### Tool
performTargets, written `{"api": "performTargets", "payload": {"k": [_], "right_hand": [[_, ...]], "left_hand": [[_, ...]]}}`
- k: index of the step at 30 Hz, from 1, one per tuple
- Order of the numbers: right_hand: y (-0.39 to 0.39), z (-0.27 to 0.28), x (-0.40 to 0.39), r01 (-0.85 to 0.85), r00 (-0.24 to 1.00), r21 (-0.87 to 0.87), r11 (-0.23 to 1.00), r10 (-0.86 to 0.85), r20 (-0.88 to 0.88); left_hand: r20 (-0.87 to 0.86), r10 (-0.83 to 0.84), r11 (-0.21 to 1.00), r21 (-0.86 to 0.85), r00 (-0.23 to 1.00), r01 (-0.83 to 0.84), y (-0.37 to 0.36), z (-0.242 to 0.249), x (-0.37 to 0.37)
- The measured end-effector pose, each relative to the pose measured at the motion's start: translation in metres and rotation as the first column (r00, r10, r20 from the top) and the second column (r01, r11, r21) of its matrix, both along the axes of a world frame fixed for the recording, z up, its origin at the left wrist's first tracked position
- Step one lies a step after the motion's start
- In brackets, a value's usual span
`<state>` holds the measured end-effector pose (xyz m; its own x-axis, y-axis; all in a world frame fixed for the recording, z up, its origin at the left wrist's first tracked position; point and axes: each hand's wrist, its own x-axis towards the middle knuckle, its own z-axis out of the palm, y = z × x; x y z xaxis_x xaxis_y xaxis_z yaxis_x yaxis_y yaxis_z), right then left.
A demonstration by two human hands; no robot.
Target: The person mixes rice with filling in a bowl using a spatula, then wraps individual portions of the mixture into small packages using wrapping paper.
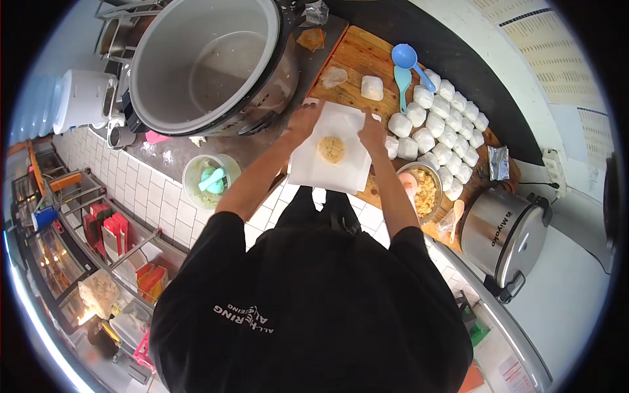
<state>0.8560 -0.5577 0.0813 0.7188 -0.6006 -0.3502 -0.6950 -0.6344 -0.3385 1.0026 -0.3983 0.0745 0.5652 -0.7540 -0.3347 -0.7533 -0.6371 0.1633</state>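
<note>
A white sheet of paper (311, 170) is spread before me over the near part of the wooden board, with a round, pale yellowish rice portion (331, 149) on its middle. My left hand (305, 120) is closed on the paper's far left edge. At the far right corner, my right hand (372, 131) pinches the sheet too. Just right of that hand stand rows of white wrapped parcels (436, 131). A single wrapped parcel (372, 88) sits beyond the paper, beside a crumpled clear plastic piece (334, 76).
A large open rice cooker (282, 85) stands at left, with a tub (193, 177) holding a turquoise scoop below it. Blue ladle (405, 56) and turquoise spoon (402, 77) lie by the parcels. At right are a bowl of yellowish food (427, 190) and a closed Miyako cooker (495, 226).
</note>
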Motion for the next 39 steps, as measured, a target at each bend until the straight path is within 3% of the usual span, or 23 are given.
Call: {"api": "performTargets", "payload": {"k": [1,2,3,4,5,6,8,11,15,17,19,20,21,24,25,27,29,33,34,36,39], "right_hand": [[-0.001,-0.004,-0.001,-0.007,1.0,0.002,1.0,0.007,-0.001],[-0.003,-0.01,-0.001,-0.231,0.973,-0.191,0.954,0.222,-0.065],[-0.002,-0.016,0.0,-0.442,0.897,-0.356,0.823,0.411,-0.164],[-0.003,-0.022,-0.002,-0.506,0.855,-0.364,0.782,0.51,-0.094],[0.0,-0.017,-0.001,-0.505,0.855,-0.366,0.782,0.509,-0.094],[0.006,-0.014,0.0,-0.494,0.838,-0.281,0.823,0.536,0.097],[0.017,-0.015,-0.002,-0.484,0.776,-0.162,0.86,0.507,0.375],[0.031,-0.004,-0.02,-0.485,0.789,-0.038,0.874,0.456,0.411],[0.058,0.0,-0.058,-0.633,0.714,-0.117,0.765,0.636,0.292],[0.067,-0.006,-0.066,-0.638,0.698,-0.154,0.755,0.651,0.298],[0.069,-0.013,-0.068,-0.582,0.708,-0.206,0.787,0.615,0.348],[0.07,-0.009,-0.065,-0.583,0.709,-0.202,0.787,0.614,0.347],[0.07,-0.001,-0.062,-0.566,0.72,-0.173,0.806,0.586,0.372],[0.068,0.0,-0.054,-0.551,0.709,-0.111,0.827,0.533,0.462],[0.065,-0.002,-0.049,-0.553,0.675,-0.094,0.828,0.511,0.532],[0.061,0.001,-0.048,-0.55,0.7,-0.058,0.833,0.498,0.511],[0.062,0.0,-0.047,-0.505,0.736,0.082,0.859,0.379,0.562],[0.059,-0.002,-0.047,-0.498,0.774,0.144,0.855,0.363,0.519],[0.058,-0.003,-0.048,-0.521,0.758,0.146,0.841,0.378,0.531],[0.055,-0.001,-0.047,-0.539,0.743,0.144,0.83,0.389,0.545],[0.052,0.005,-0.045,-0.635,0.681,0.093,0.767,0.499,0.536]], "left_hand": [[-0.001,0.007,1.0,0.002,1.0,-0.007,0.002,-0.001,0.0],[0.128,-0.153,0.988,0.045,0.98,0.148,0.005,-0.005,0.002],[0.245,-0.31,0.95,0.111,0.919,0.29,0.011,-0.007,0.002],[0.248,-0.308,0.951,0.111,0.919,0.289,0.013,-0.01,0.004],[0.296,-0.344,0.928,-0.035,0.891,0.37,0.015,-0.01,0.004],[0.345,-0.371,0.877,-0.174,0.862,0.447,0.018,-0.011,0.002],[0.281,-0.386,0.872,-0.201,0.879,0.447,0.022,-0.002,-0.003],[0.169,-0.372,0.867,-0.287,0.913,0.407,0.045,0.007,-0.021],[0.137,-0.375,0.822,-0.408,0.917,0.397,0.092,0.0,-0.053],[0.14,-0.384,0.84,-0.357,0.913,0.408,0.112,-0.004,-0.066],[0.192,-0.325,0.87,-0.324,0.926,0.372,0.124,-0.018,-0.081],[0.15,-0.352,0.836,-0.393,0.924,0.382,0.126,-0.024,-0.094],[0.04,-0.429,0.864,-0.274,0.902,0.423,0.123,-0.012,-0.107],[0.079,-0.519,0.795,-0.32,0.851,0.515,0.12,-0.021,-0.131],[0.14,-0.476,0.805,-0.329,0.868,0.494,0.119,-0.032,-0.135],[0.192,-0.431,0.812,-0.345,0.882,0.471,0.116,-0.036,-0.138],[0.08,-0.421,0.823,-0.386,0.903,0.418,0.119,-0.036,-0.134],[-0.069,-0.434,0.854,-0.347,0.898,0.386,0.12,-0.019,-0.123],[-0.067,-0.437,0.853,-0.348,0.897,0.389,0.116,-0.012,-0.12],[0.065,-0.327,0.787,-0.533,0.943,0.31,0.101,0.019,-0.109],[0.11,-0.354,0.793,-0.492,0.929,0.36,0.085,0.03,-0.093]]}}
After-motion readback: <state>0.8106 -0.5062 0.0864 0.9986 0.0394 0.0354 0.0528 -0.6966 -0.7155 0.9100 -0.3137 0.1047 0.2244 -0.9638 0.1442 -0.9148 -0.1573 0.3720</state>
